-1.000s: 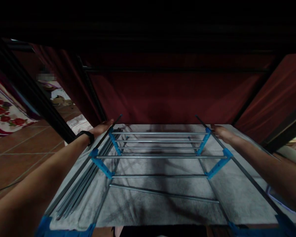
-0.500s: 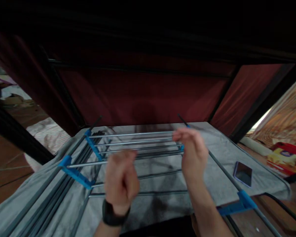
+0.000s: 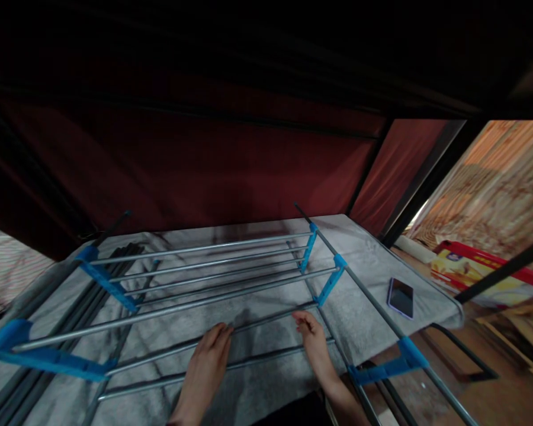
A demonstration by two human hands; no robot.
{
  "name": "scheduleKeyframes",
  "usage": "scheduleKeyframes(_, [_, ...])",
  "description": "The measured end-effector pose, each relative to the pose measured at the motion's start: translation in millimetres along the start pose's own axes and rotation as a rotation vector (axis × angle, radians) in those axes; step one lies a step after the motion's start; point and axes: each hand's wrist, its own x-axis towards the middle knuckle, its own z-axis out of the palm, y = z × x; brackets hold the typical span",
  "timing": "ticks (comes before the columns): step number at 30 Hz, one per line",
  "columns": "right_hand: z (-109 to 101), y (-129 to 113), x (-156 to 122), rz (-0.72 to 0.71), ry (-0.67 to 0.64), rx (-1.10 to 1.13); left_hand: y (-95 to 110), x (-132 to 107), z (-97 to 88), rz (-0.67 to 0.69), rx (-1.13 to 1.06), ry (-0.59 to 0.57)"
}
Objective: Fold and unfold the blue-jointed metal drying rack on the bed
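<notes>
A rack of thin metal rods (image 3: 204,260) joined by blue plastic brackets (image 3: 328,287) lies on a grey cloth (image 3: 368,260) spread over a low surface. My left hand (image 3: 206,370) lies flat with fingers stretched out over the nearest loose rods (image 3: 266,358). My right hand (image 3: 313,343) reaches forward, fingers extended, with its fingertips at a rod near the right bracket. Neither hand grips anything.
A phone (image 3: 400,297) lies on the cloth at the right. Dark red fabric walls (image 3: 231,171) and black frame poles (image 3: 426,180) enclose the space. A bundle of spare dark rods (image 3: 71,319) lies at the left. A red and yellow box (image 3: 475,269) sits on the floor at right.
Both hands have dropped from a raised position onto the near rods. The left fist has opened out flat. The view has swung to the right.
</notes>
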Motion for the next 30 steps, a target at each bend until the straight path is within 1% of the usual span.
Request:
scheduleKeyframes(1, [0,-1,1,0.010,0.019,-0.008,-4,-1,1.6,-0.034,-0.017,-0.006])
scheduleKeyframes(3, [1,-1,0,0.022,0.044,-0.038,-8,-5,4.4,-0.054,-0.049,-0.029])
scheduleKeyframes(5, [2,-1,-7,-0.028,-0.015,-0.101,-7,-14,7.3,-0.032,-0.065,-0.055])
scheduleKeyframes(7, [3,2,-16,-0.103,-0.091,-0.182,-2,-24,10.1,0.012,-0.055,-0.092])
scheduleKeyframes(10, [6,8,-31,-0.211,-0.174,-0.313,11,-33,12.7,0.060,-0.020,-0.219])
scheduleKeyframes(14, [8,15,-51,-0.332,-0.204,-0.463,28,-31,12.2,0.077,0.020,-0.445])
scheduleKeyframes(16, [5,16,-58,-0.374,-0.243,-0.507,33,-29,11.7,0.085,0.041,-0.494])
scheduleKeyframes(20, [-5,11,-63,-0.457,-0.368,-0.565,40,-26,9.1,0.091,0.043,-0.489])
scheduleKeyframes(22, [-8,8,-59,-0.497,-0.369,-0.601,44,-25,4.6,0.090,0.029,-0.463])
scheduleKeyframes(26, [-14,-6,-44,-0.515,-0.348,-0.654,57,-20,-13.6,0.074,0.029,-0.376])
scheduleKeyframes(30, [-20,-24,-26,-0.538,-0.366,-0.631,71,-11,-34.5,0.057,0.022,-0.331])
